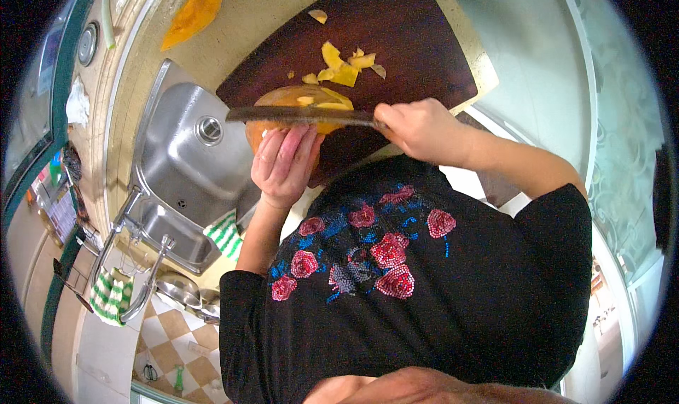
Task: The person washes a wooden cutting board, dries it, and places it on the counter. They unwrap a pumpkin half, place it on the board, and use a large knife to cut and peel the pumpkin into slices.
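Note:
My right hand (416, 125) is closed around the handle of a knife (297, 114), whose dark blade lies across a large orange pumpkin or squash (278, 96). Fingers of my left hand (286, 160) press on the near side of the pumpkin, below the blade, holding it. Yellow cut pieces show on the pumpkin's top by the blade. Beneath it is a dark brown cutting board (414, 49), with several yellow peel pieces (345, 74) beyond the pumpkin and a small pale piece (318, 16) farther off.
Left of the board is a steel double sink (185, 123) with a faucet (124, 213) and a green-striped cloth (225, 234) at its edge. An orange slab of pumpkin (193, 14) lies on the counter at the upper left. Steel bowls (180, 287) stand beyond the faucet.

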Demonstrator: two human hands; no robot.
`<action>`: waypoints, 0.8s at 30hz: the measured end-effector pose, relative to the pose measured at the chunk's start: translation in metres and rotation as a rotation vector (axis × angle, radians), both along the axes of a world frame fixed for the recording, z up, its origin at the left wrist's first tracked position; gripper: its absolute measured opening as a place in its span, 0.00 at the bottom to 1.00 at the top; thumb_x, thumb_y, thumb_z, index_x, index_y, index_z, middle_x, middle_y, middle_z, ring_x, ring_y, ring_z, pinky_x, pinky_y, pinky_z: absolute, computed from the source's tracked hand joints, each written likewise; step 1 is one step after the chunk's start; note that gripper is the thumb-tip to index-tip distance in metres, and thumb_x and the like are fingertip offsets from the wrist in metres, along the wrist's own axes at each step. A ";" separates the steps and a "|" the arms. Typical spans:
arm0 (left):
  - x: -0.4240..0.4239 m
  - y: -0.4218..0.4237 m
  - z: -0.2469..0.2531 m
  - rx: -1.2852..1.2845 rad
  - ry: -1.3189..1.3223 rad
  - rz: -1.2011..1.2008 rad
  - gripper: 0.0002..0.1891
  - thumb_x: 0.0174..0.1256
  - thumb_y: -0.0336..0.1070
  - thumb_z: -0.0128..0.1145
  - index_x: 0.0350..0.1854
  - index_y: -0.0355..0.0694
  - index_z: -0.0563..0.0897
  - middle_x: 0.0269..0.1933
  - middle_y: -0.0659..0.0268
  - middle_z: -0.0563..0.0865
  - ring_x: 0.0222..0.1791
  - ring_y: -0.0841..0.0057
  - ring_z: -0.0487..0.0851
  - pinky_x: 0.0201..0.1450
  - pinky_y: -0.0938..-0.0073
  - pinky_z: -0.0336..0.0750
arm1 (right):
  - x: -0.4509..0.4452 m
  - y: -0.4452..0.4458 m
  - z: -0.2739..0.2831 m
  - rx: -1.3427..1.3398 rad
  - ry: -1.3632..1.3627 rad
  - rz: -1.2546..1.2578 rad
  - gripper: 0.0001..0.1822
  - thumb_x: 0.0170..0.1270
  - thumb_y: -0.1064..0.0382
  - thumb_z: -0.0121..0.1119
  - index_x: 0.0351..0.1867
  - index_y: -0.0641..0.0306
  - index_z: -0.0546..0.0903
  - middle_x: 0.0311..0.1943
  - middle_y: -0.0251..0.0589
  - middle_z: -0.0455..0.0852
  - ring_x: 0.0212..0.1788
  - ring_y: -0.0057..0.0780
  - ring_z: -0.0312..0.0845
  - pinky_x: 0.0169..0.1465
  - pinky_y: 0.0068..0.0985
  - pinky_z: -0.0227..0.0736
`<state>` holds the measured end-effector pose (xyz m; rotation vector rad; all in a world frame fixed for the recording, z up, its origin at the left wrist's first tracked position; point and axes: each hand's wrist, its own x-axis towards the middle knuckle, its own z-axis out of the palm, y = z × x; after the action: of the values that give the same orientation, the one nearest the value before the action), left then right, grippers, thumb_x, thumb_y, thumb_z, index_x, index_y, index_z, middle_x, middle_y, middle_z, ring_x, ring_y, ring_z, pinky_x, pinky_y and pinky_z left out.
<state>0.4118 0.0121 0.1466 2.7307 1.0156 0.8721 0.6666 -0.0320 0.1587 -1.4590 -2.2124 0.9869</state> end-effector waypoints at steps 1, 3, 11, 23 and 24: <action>-0.001 -0.001 -0.002 -0.009 -0.006 -0.002 0.15 0.44 0.32 0.73 0.39 0.43 0.88 0.44 0.70 0.86 0.42 0.74 0.81 0.48 0.71 0.79 | 0.002 -0.003 0.007 0.009 -0.015 0.021 0.09 0.61 0.62 0.57 0.32 0.61 0.70 0.18 0.44 0.80 0.21 0.44 0.81 0.22 0.38 0.75; -0.001 0.000 -0.006 0.032 -0.036 -0.004 0.15 0.44 0.31 0.73 0.39 0.43 0.88 0.44 0.69 0.86 0.42 0.74 0.82 0.48 0.71 0.80 | 0.005 -0.006 0.013 -0.009 -0.033 0.022 0.08 0.60 0.62 0.57 0.32 0.62 0.70 0.17 0.44 0.80 0.20 0.44 0.80 0.21 0.39 0.75; 0.001 -0.001 -0.004 0.028 -0.014 0.010 0.15 0.44 0.33 0.73 0.38 0.44 0.88 0.43 0.71 0.86 0.43 0.74 0.82 0.49 0.72 0.79 | -0.017 0.016 -0.006 -0.023 0.026 0.022 0.10 0.60 0.65 0.57 0.35 0.64 0.68 0.20 0.46 0.79 0.24 0.48 0.80 0.25 0.40 0.74; 0.000 -0.001 -0.006 0.034 0.024 0.016 0.15 0.44 0.32 0.73 0.39 0.44 0.88 0.44 0.72 0.86 0.44 0.73 0.82 0.50 0.71 0.78 | -0.022 0.017 -0.016 0.023 0.021 0.013 0.10 0.60 0.66 0.56 0.36 0.65 0.67 0.21 0.48 0.80 0.25 0.49 0.80 0.26 0.39 0.76; 0.001 0.001 -0.007 0.033 -0.005 0.015 0.15 0.44 0.32 0.73 0.39 0.44 0.88 0.44 0.71 0.86 0.44 0.73 0.82 0.50 0.71 0.78 | -0.018 0.011 -0.012 0.001 -0.018 0.016 0.09 0.60 0.66 0.55 0.35 0.64 0.67 0.21 0.48 0.80 0.25 0.49 0.80 0.26 0.39 0.75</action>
<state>0.4133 0.0130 0.1392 2.7501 1.0312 0.9051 0.6488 -0.0207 0.1462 -1.4574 -2.2396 0.9810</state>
